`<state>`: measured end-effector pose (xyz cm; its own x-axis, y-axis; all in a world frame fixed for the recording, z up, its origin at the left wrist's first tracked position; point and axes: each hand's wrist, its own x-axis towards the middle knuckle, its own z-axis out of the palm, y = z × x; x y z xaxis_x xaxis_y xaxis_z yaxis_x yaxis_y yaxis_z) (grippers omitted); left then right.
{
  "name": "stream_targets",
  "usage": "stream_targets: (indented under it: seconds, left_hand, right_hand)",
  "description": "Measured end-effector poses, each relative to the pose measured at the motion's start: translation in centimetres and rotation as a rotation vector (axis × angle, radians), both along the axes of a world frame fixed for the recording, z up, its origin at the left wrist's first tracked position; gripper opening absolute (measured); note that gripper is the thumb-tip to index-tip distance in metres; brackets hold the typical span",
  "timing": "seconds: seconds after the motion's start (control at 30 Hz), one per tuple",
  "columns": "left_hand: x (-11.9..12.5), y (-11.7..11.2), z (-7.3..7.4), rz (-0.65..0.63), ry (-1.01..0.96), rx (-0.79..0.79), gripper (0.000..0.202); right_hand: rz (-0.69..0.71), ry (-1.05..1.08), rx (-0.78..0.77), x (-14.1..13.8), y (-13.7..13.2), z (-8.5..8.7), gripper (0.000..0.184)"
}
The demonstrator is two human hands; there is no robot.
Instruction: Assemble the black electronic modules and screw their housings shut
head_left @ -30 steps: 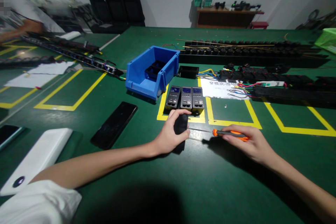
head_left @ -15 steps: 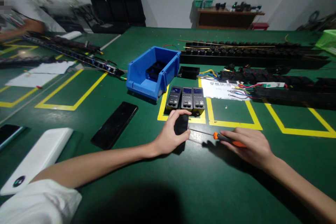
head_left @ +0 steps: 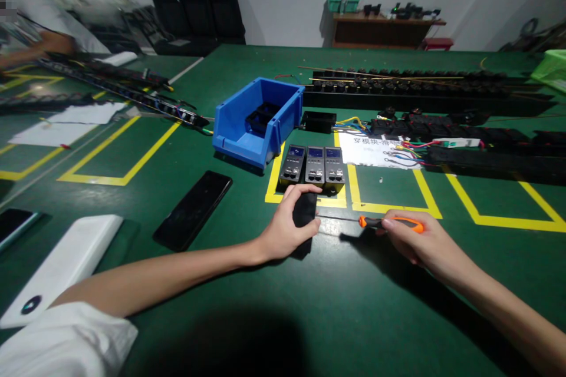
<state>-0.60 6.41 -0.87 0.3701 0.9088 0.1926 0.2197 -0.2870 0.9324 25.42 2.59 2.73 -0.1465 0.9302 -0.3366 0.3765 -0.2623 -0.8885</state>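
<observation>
My left hand is closed round a dark, box-shaped module, thumb on the near side and fingers over the far end. In my right hand is a screwdriver with an orange and black handle, pinched between thumb and fingers. Its thin shaft lies level and the tip meets the right side of the module; what it engages there is too small to make out. Just beyond my left hand, three grey modules with small displays and port sockets stand side by side within yellow tape.
A blue bin holding black parts stands behind the modules. A black phone and a white power bank lie left. Wired black strips and a paper sheet lie right. A person's arm rests far left.
My right hand has shifted its grip on the screwdriver handle, its fingers more curled and the handle turned so more orange shows. My left hand and the module have stayed put.
</observation>
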Motion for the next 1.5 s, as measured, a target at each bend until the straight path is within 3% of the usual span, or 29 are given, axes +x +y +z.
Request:
stream_targets:
  seconds: [0.2, 0.43, 0.67, 0.77, 0.87, 0.97, 1.07, 1.17, 1.27, 1.5]
  left_hand:
    - [0.0, 0.0, 0.0, 0.002, -0.007, -0.001, 0.048]
    - [0.1, 0.0, 0.1, 0.010, 0.002, 0.002, 0.047]
    - [0.0, 0.0, 0.1, 0.002, -0.006, -0.004, 0.047]
    - [0.0, 0.0, 0.1, -0.002, -0.002, -0.006, 0.047]
    - [-0.1, 0.0, 0.2, -0.003, -0.001, -0.008, 0.047]
    - [-0.1, -0.1, 0.2, 0.000, -0.006, -0.007, 0.048]
    - [-0.1, -0.1, 0.2, 0.003, -0.008, -0.010, 0.047]
    - [0.0, -0.1, 0.1, 0.001, -0.022, -0.022, 0.047]
    - [0.0, -0.1, 0.2, -0.004, -0.036, -0.034, 0.047]
    - [-0.1, -0.1, 0.1, 0.014, 0.009, 0.001, 0.048]
  right_hand:
    - [0.111, -0.094, 0.142, 0.8, 0.5, -0.1, 0.034]
    - [0.236, -0.309, 0.502, 1.0, 0.4, -0.1, 0.020]
    - [0.325, -0.595, 1.127, 2.4, 0.4, -2.3, 0.022]
    - [0.321, -0.669, 1.243, 2.7, 0.5, -2.7, 0.024]
    - [0.283, -0.482, 1.068, 2.0, 0.3, -2.1, 0.024]
    - [0.105, -0.253, 0.729, 0.9, 0.0, -1.3, 0.018]
    - [-0.055, 0.048, 0.343, 0.1, -0.2, -0.9, 0.027]
    - [-0.089, 0.152, 0.128, -0.2, -0.2, -1.0, 0.033]
    - [-0.036, 0.000, 0.097, -0.1, -0.1, -0.8, 0.035]
    - [0.014, -0.161, 0.289, -0.1, 0.1, -0.2, 0.031]
